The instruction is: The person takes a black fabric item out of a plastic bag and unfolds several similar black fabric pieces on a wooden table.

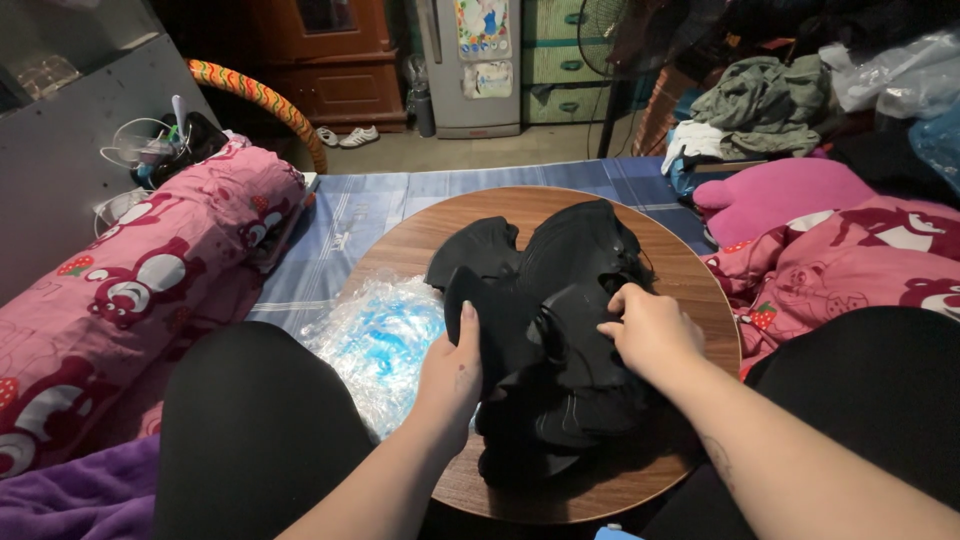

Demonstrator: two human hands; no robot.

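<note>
Left hand (452, 375) pressed flat against near edge of black fabric pile (555, 330), grip apart. Right hand (650, 330) pinched shut on a top piece. Best to lift one layer only, steady the rest. Pile centred on round wooden worktop (400, 250); clear plastic bag (375, 335) just left.

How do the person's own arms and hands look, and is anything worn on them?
Both arms are bare with no sleeves in view. The left hand and the right hand wear no gloves, rings or watch that I can see. A small dark mark, perhaps a tattoo, shows on the right forearm.
</note>
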